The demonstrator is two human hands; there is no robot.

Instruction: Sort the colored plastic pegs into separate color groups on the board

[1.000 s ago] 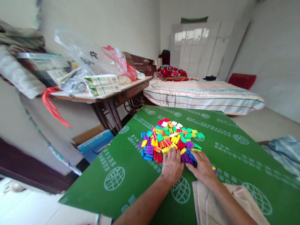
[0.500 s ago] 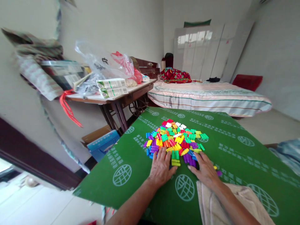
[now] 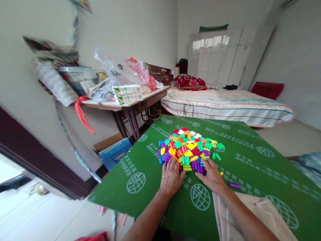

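A heap of small coloured plastic pieces (image 3: 192, 147), shaped like short ribbed tubes or pegs, lies on the green board (image 3: 150, 194). At the near left edge of the heap my left hand (image 3: 172, 177) rests with its fingers stretched forward, the fingertips touching the pieces. My right hand (image 3: 212, 175) is at the near right edge, fingers apart beside purple pieces (image 3: 197, 166). Neither hand grips a piece that I can see. A loose purple piece (image 3: 235, 185) lies to the right of my right hand, and a yellow one (image 3: 221, 173) peeks out beside it.
A beige cloth (image 3: 255, 214) lies under my right forearm. To the left stands a table (image 3: 125, 107) with plastic bags (image 3: 122, 72) and boxes (image 3: 129, 93). A blue carton (image 3: 115, 155) sits on the floor. Behind the board is a bed (image 3: 225, 103).
Both hands have pushed slightly inward and forward, pressing the near edge of the heap closer together. The view has shifted a little to the left.
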